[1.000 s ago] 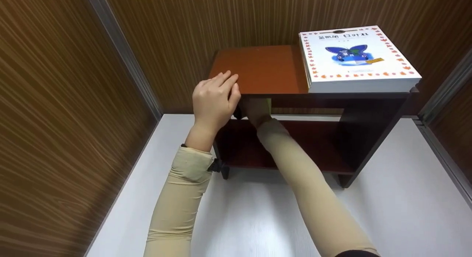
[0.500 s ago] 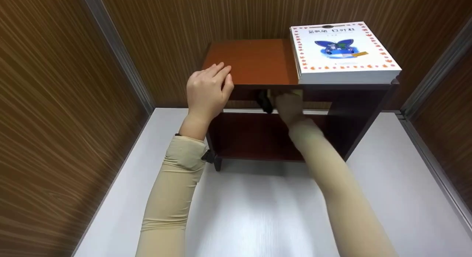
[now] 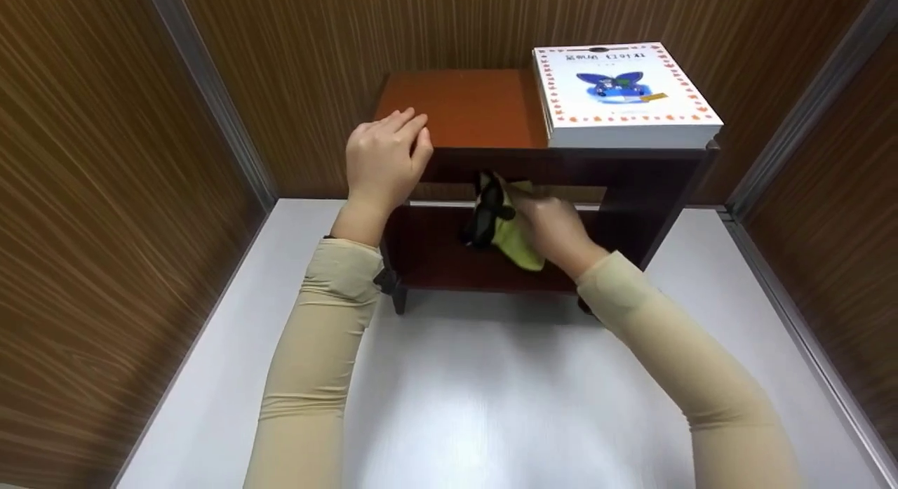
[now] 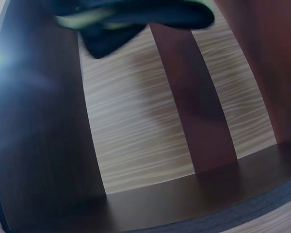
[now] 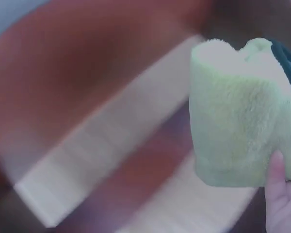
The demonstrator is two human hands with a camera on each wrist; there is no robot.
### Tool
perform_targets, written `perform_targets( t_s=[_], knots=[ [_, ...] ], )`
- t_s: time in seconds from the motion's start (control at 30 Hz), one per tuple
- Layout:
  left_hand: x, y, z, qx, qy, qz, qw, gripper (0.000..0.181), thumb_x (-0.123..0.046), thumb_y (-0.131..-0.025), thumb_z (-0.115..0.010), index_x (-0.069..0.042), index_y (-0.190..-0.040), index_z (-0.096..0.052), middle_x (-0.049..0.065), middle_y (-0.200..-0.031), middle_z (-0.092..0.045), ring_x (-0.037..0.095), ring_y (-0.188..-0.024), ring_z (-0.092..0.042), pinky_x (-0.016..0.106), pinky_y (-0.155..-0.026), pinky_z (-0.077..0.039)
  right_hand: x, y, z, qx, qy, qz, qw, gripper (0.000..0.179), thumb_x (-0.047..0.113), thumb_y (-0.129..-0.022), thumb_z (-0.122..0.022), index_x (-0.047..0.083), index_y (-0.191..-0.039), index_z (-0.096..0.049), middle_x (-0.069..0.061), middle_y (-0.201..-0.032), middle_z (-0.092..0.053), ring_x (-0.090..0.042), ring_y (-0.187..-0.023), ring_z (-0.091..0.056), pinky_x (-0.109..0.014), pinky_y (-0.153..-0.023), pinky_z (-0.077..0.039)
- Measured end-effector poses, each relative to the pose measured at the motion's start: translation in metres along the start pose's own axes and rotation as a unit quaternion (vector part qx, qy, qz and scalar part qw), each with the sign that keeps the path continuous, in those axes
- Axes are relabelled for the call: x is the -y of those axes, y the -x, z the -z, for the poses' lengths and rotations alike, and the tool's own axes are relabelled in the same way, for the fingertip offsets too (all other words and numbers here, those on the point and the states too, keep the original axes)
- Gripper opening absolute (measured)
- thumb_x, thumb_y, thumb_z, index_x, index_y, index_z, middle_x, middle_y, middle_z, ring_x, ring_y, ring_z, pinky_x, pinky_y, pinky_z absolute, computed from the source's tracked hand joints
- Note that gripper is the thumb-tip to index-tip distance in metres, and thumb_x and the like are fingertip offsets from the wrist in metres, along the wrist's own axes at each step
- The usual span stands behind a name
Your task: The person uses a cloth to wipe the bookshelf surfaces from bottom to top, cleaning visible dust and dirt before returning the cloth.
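With the right hand (image 3: 558, 229), grips a yellow-green cloth (image 3: 520, 242) in a pinch, pressing a fingertip (image 5: 277, 160) against its fuzzy face. Holds it at the opening between the orange-brown top (image 3: 470, 110) and the lower shelf (image 3: 431, 257) of a dark wooden stand; cannot tell whether touching that shelf. Has a dark, blurred piece (image 3: 484, 219) just beside the cloth, too unclear to call part of it or separate. With the left hand (image 3: 386, 156), rests loosely on the top's front left corner, fingers relaxed, gripping nothing. Shares the top, at its right end, with stacked books (image 3: 635, 135), showing a blue butterfly and a leaf-patterned border on the uppermost cover.
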State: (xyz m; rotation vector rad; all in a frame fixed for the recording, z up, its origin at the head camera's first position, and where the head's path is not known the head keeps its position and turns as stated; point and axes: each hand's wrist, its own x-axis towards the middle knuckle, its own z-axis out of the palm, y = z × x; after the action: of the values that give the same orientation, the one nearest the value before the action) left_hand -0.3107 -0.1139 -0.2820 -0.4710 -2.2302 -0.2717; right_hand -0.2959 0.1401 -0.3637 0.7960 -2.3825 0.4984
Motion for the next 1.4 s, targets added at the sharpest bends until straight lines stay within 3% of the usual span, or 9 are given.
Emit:
perform_targets(
  t_s=[0.4, 0.73, 0.8, 0.9, 1.0, 1.1, 1.23, 1.33, 1.4],
  knots=[
    [-0.002, -0.009, -0.001, 0.007, -0.007, -0.002, 0.9999, 0.042, -0.032, -0.096, -0.036, -0.015, -0.115, -0.069, 0.003, -0.118, -0.063, 0.020, -0.111, -0.058, 0.037, -0.091, -0.042, 0.068, 0.008, 0.088, -0.119, -0.051, 0.128, 0.9832, 0.044, 0.002, -0.079, -0.072, 0.009, -0.121, -0.064, -0.015, -0.108, -0.066, -0.029, -0.094, -0.065, -0.039, -0.074, -0.053],
    [-0.010, -0.015, -0.001, 0.023, -0.002, 0.003, 0.9997, 0.043, -0.034, -0.097, -0.036, -0.015, -0.118, -0.067, 0.003, -0.121, -0.062, 0.019, -0.114, -0.056, 0.037, -0.093, -0.041, 0.084, -0.058, 0.136, -0.276, 0.073, 0.136, 0.9485, 0.029, 0.012, -0.087, -0.065, 0.009, -0.116, -0.066, -0.007, -0.112, -0.065, -0.033, -0.083, -0.067, -0.048, -0.060, -0.052],
    [-0.012, -0.016, -0.001, 0.023, -0.003, 0.004, 0.9997, 0.042, -0.034, -0.097, -0.036, -0.015, -0.119, -0.067, 0.003, -0.122, -0.061, 0.019, -0.115, -0.056, 0.037, -0.094, -0.040, 0.081, -0.077, 0.135, -0.223, 0.113, 0.092, 0.9638, 0.034, 0.012, -0.090, -0.060, 0.009, -0.123, -0.062, -0.007, -0.121, -0.060, -0.032, -0.094, -0.064, -0.049, -0.063, -0.052],
    [-0.015, -0.016, -0.001, 0.026, -0.005, 0.008, 0.9996, 0.042, -0.033, -0.097, -0.035, -0.015, -0.119, -0.066, 0.003, -0.123, -0.061, 0.019, -0.115, -0.055, 0.037, -0.094, -0.040, 0.075, -0.100, 0.128, -0.019, 0.165, -0.015, 0.9860, 0.048, 0.025, -0.097, -0.047, 0.009, -0.142, -0.039, -0.011, -0.142, -0.041, -0.032, -0.120, -0.049, -0.051, -0.089, -0.044],
    [-0.018, -0.015, -0.001, 0.025, -0.004, 0.007, 0.9997, 0.042, -0.033, -0.097, -0.036, -0.014, -0.118, -0.067, 0.004, -0.122, -0.061, 0.020, -0.114, -0.056, 0.037, -0.093, -0.040, 0.069, -0.110, 0.119, 0.167, 0.202, -0.097, 0.9601, 0.064, 0.042, -0.100, -0.031, 0.005, -0.149, -0.013, -0.016, -0.150, -0.022, -0.035, -0.133, -0.030, -0.057, -0.106, -0.017],
    [-0.020, -0.015, -0.002, 0.019, 0.001, 0.005, 0.9998, 0.042, -0.034, -0.097, -0.036, -0.013, -0.117, -0.068, 0.003, -0.121, -0.062, 0.020, -0.112, -0.057, 0.037, -0.092, -0.041, 0.066, -0.112, 0.113, 0.234, 0.233, -0.109, 0.9377, 0.074, 0.054, -0.098, -0.016, 0.002, -0.149, -0.008, -0.019, -0.150, -0.020, -0.037, -0.135, -0.025, -0.059, -0.107, -0.004],
    [-0.022, -0.014, 0.000, 0.015, 0.002, 0.003, 0.9999, 0.042, -0.034, -0.098, -0.036, -0.013, -0.117, -0.068, 0.003, -0.121, -0.062, 0.020, -0.112, -0.057, 0.037, -0.092, -0.041, 0.061, -0.097, 0.121, 0.181, 0.189, -0.061, 0.9633, 0.075, 0.059, -0.096, -0.017, 0.006, -0.150, -0.013, -0.013, -0.153, -0.016, -0.029, -0.139, -0.016, -0.051, -0.109, 0.004],
    [-0.022, -0.013, 0.001, 0.016, 0.002, 0.000, 0.9999, 0.042, -0.034, -0.098, -0.036, -0.013, -0.117, -0.067, 0.003, -0.121, -0.062, 0.020, -0.112, -0.057, 0.037, -0.092, -0.041, 0.042, -0.070, 0.131, 0.018, 0.122, 0.016, 0.9922, 0.066, 0.051, -0.097, -0.032, 0.008, -0.147, -0.028, -0.010, -0.151, -0.025, -0.024, -0.139, -0.021, -0.045, -0.111, 0.002],
    [-0.021, -0.013, 0.003, 0.017, 0.004, -0.003, 0.9998, 0.042, -0.033, -0.098, -0.036, -0.013, -0.117, -0.067, 0.003, -0.121, -0.062, 0.020, -0.112, -0.057, 0.037, -0.092, -0.041, 0.024, -0.048, 0.138, -0.131, 0.075, 0.045, 0.9875, 0.057, 0.043, -0.096, -0.042, 0.003, -0.138, -0.043, -0.012, -0.143, -0.039, -0.024, -0.134, -0.032, -0.043, -0.112, -0.006]
  ],
)
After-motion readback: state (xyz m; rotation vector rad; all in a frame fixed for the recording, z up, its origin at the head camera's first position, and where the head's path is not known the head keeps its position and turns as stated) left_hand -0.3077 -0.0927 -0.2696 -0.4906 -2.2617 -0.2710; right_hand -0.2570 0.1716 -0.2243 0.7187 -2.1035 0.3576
